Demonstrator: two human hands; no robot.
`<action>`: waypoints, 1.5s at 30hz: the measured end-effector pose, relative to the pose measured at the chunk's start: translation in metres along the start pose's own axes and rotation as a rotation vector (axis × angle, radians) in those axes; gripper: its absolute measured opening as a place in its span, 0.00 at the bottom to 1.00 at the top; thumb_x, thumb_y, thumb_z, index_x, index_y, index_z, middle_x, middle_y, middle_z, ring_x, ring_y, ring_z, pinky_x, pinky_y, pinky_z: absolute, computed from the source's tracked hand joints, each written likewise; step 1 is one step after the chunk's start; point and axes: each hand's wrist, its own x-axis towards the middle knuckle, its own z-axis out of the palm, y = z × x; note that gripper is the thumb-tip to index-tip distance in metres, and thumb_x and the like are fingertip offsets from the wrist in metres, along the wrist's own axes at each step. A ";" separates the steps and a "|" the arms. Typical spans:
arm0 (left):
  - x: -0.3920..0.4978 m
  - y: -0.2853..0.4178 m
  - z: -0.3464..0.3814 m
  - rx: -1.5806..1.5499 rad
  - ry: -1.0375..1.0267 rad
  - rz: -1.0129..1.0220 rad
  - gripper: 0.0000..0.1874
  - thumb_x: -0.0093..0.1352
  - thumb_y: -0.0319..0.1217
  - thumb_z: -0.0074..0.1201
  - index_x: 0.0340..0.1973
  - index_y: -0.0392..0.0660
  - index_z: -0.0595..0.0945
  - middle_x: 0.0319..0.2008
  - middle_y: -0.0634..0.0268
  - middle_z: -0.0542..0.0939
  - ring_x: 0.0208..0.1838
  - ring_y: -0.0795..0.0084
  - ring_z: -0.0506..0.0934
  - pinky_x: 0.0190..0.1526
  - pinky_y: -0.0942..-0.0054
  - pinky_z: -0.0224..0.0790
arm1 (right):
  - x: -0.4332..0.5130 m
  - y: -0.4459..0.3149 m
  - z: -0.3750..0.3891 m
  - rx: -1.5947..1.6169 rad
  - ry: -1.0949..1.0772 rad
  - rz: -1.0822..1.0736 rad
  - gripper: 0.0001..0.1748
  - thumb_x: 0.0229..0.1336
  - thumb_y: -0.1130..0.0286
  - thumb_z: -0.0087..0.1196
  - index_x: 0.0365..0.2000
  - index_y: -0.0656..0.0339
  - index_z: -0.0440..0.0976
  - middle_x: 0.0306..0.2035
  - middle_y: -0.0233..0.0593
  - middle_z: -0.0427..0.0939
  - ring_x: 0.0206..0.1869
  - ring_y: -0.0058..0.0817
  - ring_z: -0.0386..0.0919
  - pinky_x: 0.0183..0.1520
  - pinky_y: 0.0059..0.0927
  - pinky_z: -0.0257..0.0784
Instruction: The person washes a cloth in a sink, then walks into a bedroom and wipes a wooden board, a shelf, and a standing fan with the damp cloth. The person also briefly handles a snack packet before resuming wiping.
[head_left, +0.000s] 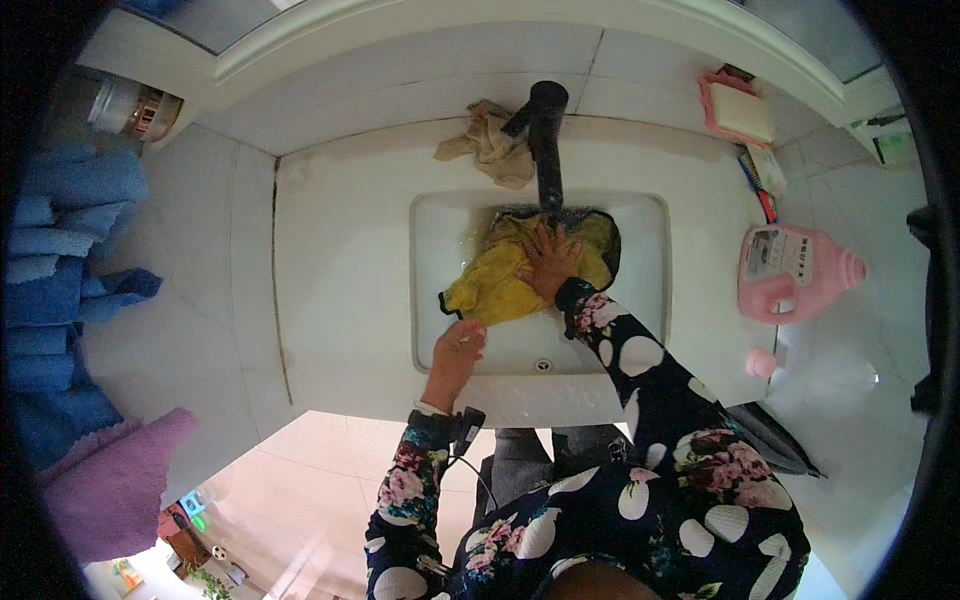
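A wet yellow cloth with dark edging (495, 281) lies bunched in the white sink basin (637, 337), beneath the spout of a black faucet (550, 142). My right hand (553, 261) presses flat on the cloth with its fingers spread, just below the spout. At the cloth's lower left corner, my left hand (459, 352) has its fingers curled at the dark trim and appears to pinch it. The fingertips there are partly hidden. A round drain (543, 365) shows near the basin's front edge.
A crumpled beige cloth (495, 146) lies left of the faucet base. To the right are a pink detergent jug (795, 274), a pink cap (760, 362), a brush (757, 184) and a soap bar in a pink dish (739, 112). Blue towels (67, 247) hang at left.
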 end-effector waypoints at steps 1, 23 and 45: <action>-0.002 -0.001 0.000 -0.041 -0.008 0.005 0.17 0.71 0.37 0.53 0.52 0.44 0.76 0.39 0.68 0.79 0.38 0.75 0.79 0.38 0.75 0.72 | 0.004 0.004 0.002 -0.027 0.003 -0.006 0.38 0.65 0.42 0.39 0.69 0.45 0.49 0.73 0.44 0.37 0.72 0.62 0.33 0.61 0.79 0.38; 0.027 0.043 0.026 -0.812 -0.108 0.034 0.26 0.77 0.48 0.35 0.61 0.43 0.66 0.57 0.58 0.73 0.58 0.64 0.73 0.58 0.60 0.68 | -0.079 -0.073 -0.046 1.429 0.361 0.095 0.16 0.62 0.63 0.56 0.45 0.63 0.71 0.38 0.35 0.71 0.42 0.22 0.71 0.45 0.29 0.71; 0.022 0.058 0.045 -0.508 0.137 0.147 0.09 0.70 0.32 0.51 0.39 0.39 0.77 0.33 0.65 0.77 0.35 0.73 0.76 0.35 0.74 0.71 | -0.093 -0.085 -0.029 1.500 0.319 0.036 0.19 0.64 0.58 0.52 0.30 0.67 0.73 0.28 0.41 0.75 0.30 0.30 0.71 0.35 0.30 0.68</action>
